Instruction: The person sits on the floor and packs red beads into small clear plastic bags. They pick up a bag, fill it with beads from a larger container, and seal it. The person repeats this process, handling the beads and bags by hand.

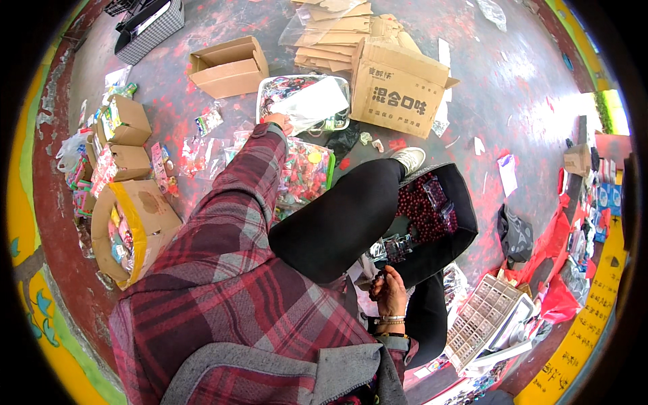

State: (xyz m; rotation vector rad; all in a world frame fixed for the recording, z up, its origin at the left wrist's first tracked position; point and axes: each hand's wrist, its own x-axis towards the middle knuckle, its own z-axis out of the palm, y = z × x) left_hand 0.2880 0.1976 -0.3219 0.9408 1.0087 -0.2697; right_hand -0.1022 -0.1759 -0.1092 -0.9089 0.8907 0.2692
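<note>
My left hand [279, 122] reaches out to the near side of a white basket [261, 101] filled with small dark and coloured items. Its fingers look curled beside a white sheet [312, 101] on top; what they grip is too small to tell. My right hand [389, 294], with bracelets on the wrist, is held low in front of me, fingers pinched round something small and dark. Just beyond it stands a black fabric box [459, 233] with dark red beads [418, 212] and small clear packets [391, 248] inside.
Beside my raised leg is a green-edged tray [331, 169] of bagged colourful pieces. Cardboard boxes [398, 91] stand ahead, with flattened cardboard [337, 34] behind. An open carton [158, 223] is at the left. A beige plastic crate [482, 317] and red bags [559, 300] lie at the right.
</note>
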